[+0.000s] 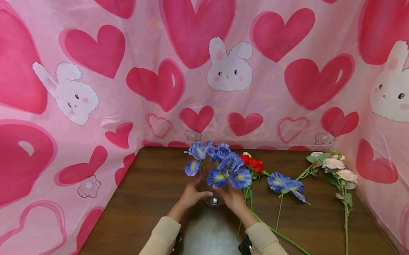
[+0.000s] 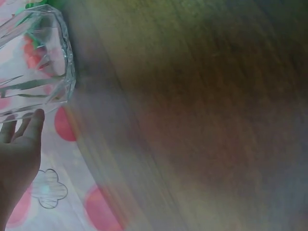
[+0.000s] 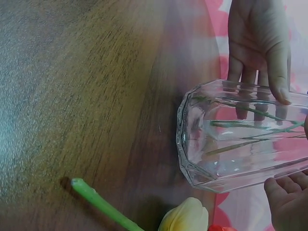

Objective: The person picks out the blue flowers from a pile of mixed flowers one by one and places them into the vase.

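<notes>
A clear faceted glass vase (image 1: 214,201) stands upright at the table's middle, with blue irises (image 1: 228,164) spreading over its mouth. Green stems (image 3: 257,124) show through the glass in the right wrist view. My left hand (image 1: 190,193) grips the vase's left side, thumb across the front and fingers round behind. On the other side my right hand (image 1: 235,200) holds the vase; its fingers are partly hidden by petals in the head view. In the left wrist view, the fingers of the left hand (image 2: 21,156) touch the glass. Whether the base touches the table cannot be told.
Right of the vase lie red roses (image 1: 255,166), a loose blue iris (image 1: 284,184) and pale pink roses (image 1: 339,169) on long stems. A cream tulip (image 3: 185,216) and a cut green stem (image 3: 103,202) lie nearby on the brown wooden table (image 1: 154,186). Pink heart-patterned cloth surrounds the table.
</notes>
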